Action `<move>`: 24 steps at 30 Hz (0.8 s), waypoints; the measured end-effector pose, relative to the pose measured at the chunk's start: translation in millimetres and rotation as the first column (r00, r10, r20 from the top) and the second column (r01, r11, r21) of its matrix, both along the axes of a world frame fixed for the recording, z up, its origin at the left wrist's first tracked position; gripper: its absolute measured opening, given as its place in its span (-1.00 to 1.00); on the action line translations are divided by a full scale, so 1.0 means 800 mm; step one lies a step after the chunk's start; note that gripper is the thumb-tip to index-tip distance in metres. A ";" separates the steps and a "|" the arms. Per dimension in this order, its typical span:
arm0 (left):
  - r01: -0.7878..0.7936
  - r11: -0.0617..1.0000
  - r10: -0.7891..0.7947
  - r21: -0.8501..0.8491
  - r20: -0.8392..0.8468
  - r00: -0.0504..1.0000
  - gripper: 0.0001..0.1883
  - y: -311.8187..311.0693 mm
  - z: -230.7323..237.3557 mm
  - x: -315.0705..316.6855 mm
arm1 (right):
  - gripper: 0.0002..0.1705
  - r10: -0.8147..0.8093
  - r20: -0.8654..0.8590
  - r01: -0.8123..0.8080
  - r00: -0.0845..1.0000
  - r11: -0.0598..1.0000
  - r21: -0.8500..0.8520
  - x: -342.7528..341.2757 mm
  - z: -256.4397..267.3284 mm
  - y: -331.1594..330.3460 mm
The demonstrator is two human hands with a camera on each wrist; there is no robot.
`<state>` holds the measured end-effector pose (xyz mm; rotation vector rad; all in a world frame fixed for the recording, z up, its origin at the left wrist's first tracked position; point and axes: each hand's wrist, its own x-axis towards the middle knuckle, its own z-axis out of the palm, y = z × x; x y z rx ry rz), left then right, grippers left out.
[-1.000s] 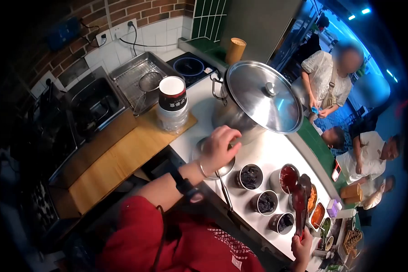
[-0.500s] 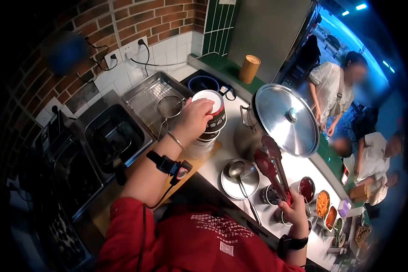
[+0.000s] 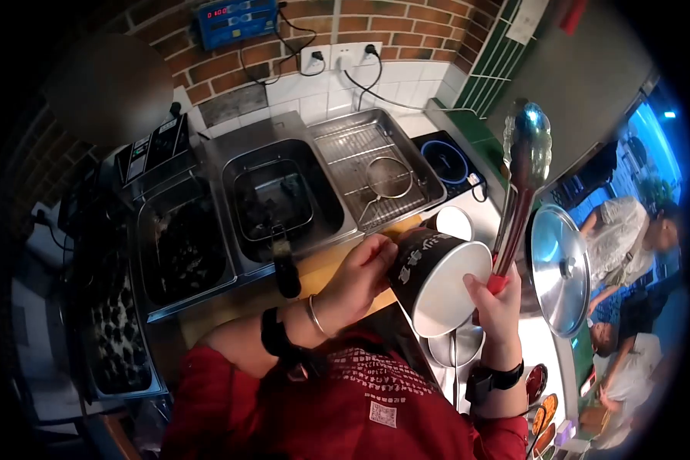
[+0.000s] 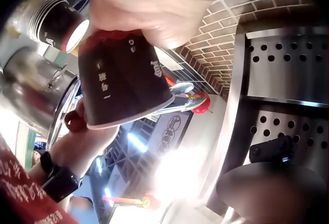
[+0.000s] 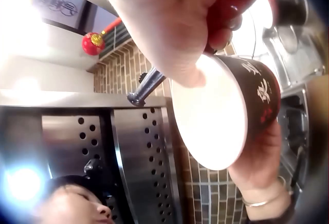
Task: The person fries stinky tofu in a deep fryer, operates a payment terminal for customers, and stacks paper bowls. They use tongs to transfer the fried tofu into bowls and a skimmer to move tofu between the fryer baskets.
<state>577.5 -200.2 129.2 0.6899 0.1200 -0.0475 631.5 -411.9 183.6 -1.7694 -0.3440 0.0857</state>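
Note:
A black paper cup (image 3: 441, 285) with a white inside is tilted in front of the apron, its mouth facing down and to the right in the head view. The left hand (image 3: 363, 277) holds it by the base end. The right hand (image 3: 498, 300) grips the red handles of metal tongs (image 3: 526, 153), which point upward, while its thumb touches the cup's rim. In the right wrist view that thumb lies at the edge of the cup (image 5: 216, 116). The left wrist view shows the cup (image 4: 123, 80) from its dark printed side.
Behind the cup stands a stack of cups (image 3: 454, 222). A lidded pot (image 3: 561, 268) is at the right, with a ladle in a bowl (image 3: 457, 346) below. Fryer basins (image 3: 284, 201) and a rack tray (image 3: 360, 165) lie to the left and back; people stand beyond the counter.
The left hand has moved from the bowl to the cup stack and now holds one cup away from it. The right hand has brought the tongs up and over to that cup. The head view has swung left.

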 end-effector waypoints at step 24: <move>-0.794 0.566 0.824 0.220 -0.160 0.543 -0.18 0.113 -0.094 -0.267 | -0.34 0.950 -0.242 0.083 0.195 -0.262 -0.962 0.136 -0.045 0.431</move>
